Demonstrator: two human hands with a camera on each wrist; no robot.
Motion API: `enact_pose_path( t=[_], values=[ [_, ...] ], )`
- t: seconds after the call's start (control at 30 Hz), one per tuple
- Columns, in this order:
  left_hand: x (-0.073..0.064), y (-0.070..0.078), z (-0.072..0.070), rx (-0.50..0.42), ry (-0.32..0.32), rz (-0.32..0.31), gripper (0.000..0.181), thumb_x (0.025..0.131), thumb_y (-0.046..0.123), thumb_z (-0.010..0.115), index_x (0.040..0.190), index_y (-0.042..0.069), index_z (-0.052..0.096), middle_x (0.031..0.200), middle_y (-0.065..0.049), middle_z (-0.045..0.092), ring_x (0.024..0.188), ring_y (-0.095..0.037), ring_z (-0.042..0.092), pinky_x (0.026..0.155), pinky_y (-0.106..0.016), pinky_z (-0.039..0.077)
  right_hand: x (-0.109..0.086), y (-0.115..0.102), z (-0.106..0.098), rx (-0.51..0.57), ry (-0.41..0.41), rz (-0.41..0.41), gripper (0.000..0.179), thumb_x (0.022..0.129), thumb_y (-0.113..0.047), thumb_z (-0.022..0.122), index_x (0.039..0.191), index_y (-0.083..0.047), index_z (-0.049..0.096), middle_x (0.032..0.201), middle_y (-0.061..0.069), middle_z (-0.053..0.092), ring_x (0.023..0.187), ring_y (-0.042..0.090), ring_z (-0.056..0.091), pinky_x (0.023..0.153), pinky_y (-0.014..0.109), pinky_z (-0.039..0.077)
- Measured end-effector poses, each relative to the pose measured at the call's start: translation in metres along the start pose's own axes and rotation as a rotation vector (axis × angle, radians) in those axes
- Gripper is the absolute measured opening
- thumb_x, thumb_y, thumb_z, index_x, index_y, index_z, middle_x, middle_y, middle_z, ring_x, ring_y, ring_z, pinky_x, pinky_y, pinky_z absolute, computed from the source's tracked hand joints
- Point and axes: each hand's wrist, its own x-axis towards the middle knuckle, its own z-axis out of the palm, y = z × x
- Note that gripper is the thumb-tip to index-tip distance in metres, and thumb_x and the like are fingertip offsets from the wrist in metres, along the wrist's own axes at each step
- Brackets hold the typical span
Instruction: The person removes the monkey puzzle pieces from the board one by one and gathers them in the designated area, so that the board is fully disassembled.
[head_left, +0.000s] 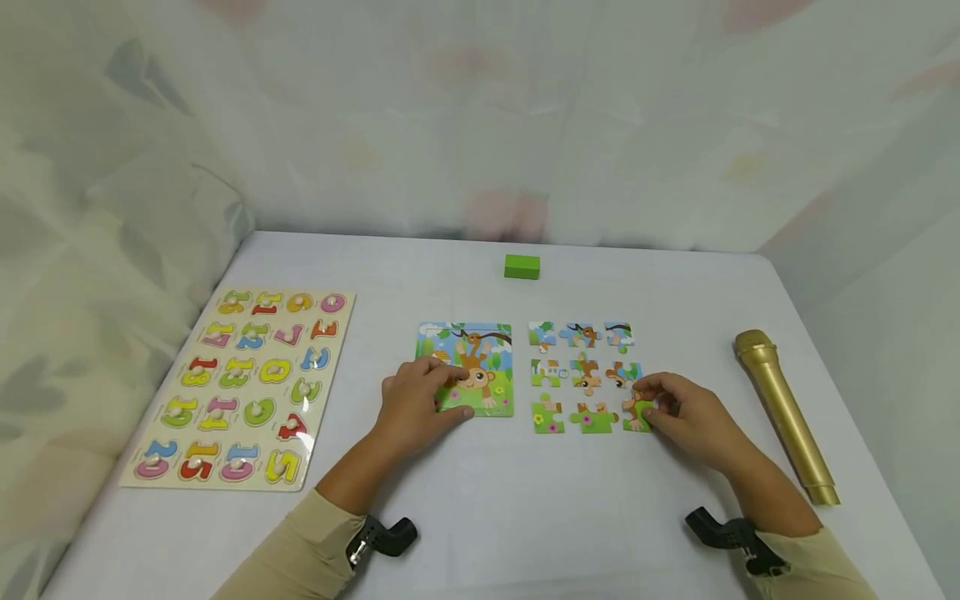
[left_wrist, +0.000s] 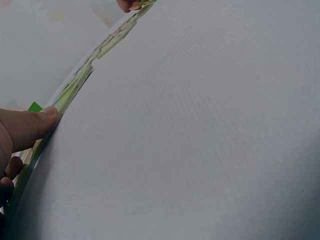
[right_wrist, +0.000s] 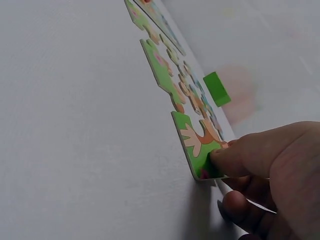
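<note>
My left hand (head_left: 420,404) rests on the monkey picture board (head_left: 495,400), its thumb (left_wrist: 35,125) stretched over the near edge and its fingers spread across the left side. To the right of the board, several jigsaw pieces (head_left: 588,372) lie spaced apart in rows. At the near right corner of these rows, my right hand (head_left: 690,417) pinches a green puzzle piece (right_wrist: 192,142) showing a monkey's hand. The thumb lies on the piece's face in the right wrist view, with the fingers at its outer edge.
A wooden number puzzle board (head_left: 251,379) with knobbed numerals lies at the left. Behind the jigsaw, a green block (head_left: 522,267) stands near the far table edge. A gold microphone (head_left: 783,412) lies at the right, close to my right forearm. Pale cloth hangs behind the white table.
</note>
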Motion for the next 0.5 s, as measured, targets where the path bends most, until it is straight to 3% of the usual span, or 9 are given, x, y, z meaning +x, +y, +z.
enact_pose_path(
  t=[0.3,0.5],
  values=[
    [0.0019,-0.0024,-0.0018,0.017,-0.010,0.022,0.052,0.086,0.042,0.090,0.133,0.026,0.075,0.125,0.001,0.064,0.116,-0.028,0.054,0.089,-0.052,0.035,-0.0021,0.0036,0.0049,-0.068,0.042,-0.037,0.031,0.093,-0.001,0.079,0.122,-0.008,0.075,0.101,-0.001,0.067,0.082,0.013,0.053,0.069,0.028,0.046],
    [0.0001,-0.0072,-0.0063,0.023,-0.016,0.080,0.047,0.091,0.040,0.085,0.135,0.025,0.075,0.128,-0.002,0.065,0.117,-0.029,0.056,0.090,-0.053,0.038,-0.0036,0.0061,0.0079,-0.131,0.071,-0.110,0.033,0.090,0.001,0.081,0.122,-0.008,0.078,0.099,-0.003,0.067,0.080,0.010,0.053,0.069,0.028,0.047]
  ],
)
